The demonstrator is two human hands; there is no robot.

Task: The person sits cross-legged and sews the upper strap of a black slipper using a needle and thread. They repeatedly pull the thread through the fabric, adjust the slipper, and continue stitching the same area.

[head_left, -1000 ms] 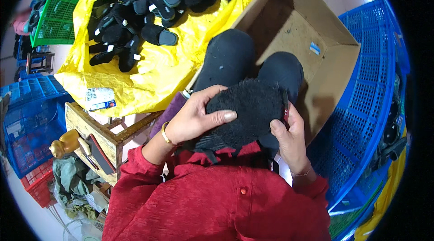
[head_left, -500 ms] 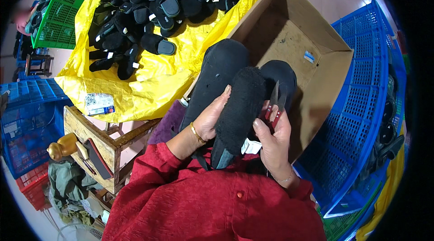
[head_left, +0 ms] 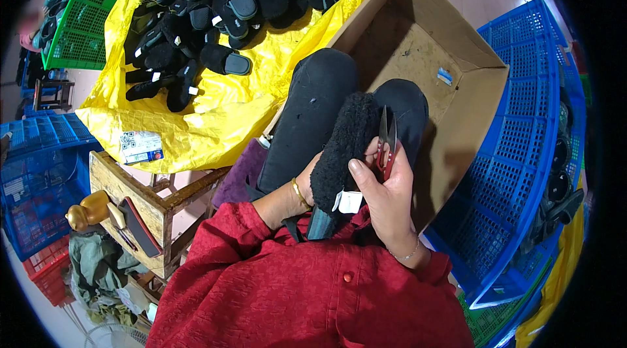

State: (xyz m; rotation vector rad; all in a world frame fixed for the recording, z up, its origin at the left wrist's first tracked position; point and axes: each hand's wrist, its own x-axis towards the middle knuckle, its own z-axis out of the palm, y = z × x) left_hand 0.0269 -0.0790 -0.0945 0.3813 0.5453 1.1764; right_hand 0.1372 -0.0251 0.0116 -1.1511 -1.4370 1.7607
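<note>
A fuzzy black slipper (head_left: 341, 152) lies over my lap, its grey-green sole end (head_left: 320, 224) toward my body. My left hand (head_left: 307, 181) is closed round its left side, the fingers mostly hidden behind it. A white tag (head_left: 348, 201) sticks out from the slipper's right edge. In my right hand (head_left: 386, 201) is a small pair of red-handled scissors (head_left: 386, 152), blades up and slightly apart. My right fingertips are close to the slipper's right side; whether they touch it I cannot tell.
A yellow sack (head_left: 261, 73) with many black slippers (head_left: 228, 1) is ahead on the left. A cardboard box (head_left: 477, 106) stands beyond my right knee, blue crates (head_left: 503, 145) beside it. At left, a wooden stool (head_left: 134, 181) bears a gold-coloured wooden-looking tool (head_left: 91, 209).
The slipper has turned over sideways, showing a narrower, curlier side, and its white tag has moved up. My right hand and scissors have shifted slightly left, closer to it.
</note>
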